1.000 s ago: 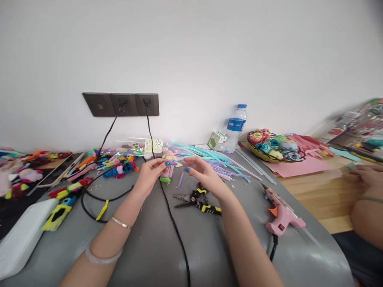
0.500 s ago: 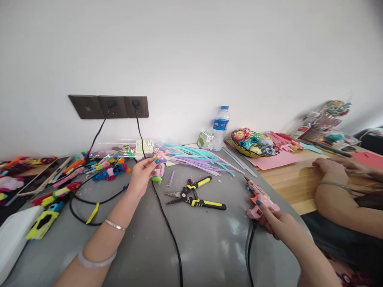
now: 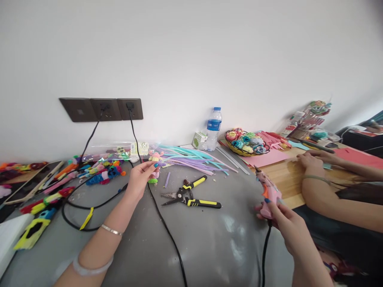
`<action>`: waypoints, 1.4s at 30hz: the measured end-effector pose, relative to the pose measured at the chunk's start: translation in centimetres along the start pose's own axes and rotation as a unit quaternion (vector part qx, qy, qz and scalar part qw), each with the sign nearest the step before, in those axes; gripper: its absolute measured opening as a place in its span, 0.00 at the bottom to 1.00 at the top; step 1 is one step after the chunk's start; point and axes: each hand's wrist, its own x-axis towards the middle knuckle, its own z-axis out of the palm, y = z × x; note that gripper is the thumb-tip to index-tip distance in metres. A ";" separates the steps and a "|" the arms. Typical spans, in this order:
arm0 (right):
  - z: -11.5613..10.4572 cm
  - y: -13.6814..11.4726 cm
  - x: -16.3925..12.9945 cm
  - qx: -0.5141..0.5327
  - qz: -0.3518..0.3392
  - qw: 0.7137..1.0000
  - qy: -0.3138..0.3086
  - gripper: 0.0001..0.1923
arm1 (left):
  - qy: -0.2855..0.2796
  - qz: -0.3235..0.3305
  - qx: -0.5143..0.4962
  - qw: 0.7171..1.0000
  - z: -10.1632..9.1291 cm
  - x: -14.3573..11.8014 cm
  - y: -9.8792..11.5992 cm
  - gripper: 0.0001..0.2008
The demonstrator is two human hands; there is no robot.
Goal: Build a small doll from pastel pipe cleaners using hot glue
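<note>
Gripping glue gun (image 3: 271,191); flowers (image 3: 245,140) in basket (image 3: 237,150)

You wear the one camera on your head, so it looks ahead and down. It faces the wall (image 3: 179,59), which fills the top half of the view, with the gray table (image 3: 209,243) below. It is near your left hand (image 3: 139,180) and right hand (image 3: 289,226), and its right side shows another person's arm (image 3: 344,201) too.
</note>
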 end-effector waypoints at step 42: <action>13.7 -9.7 -2.4 0.214 -0.131 0.898 -0.362 0.26 | -0.072 0.033 0.118 0.990 0.3 -0.2 -0.6 0.20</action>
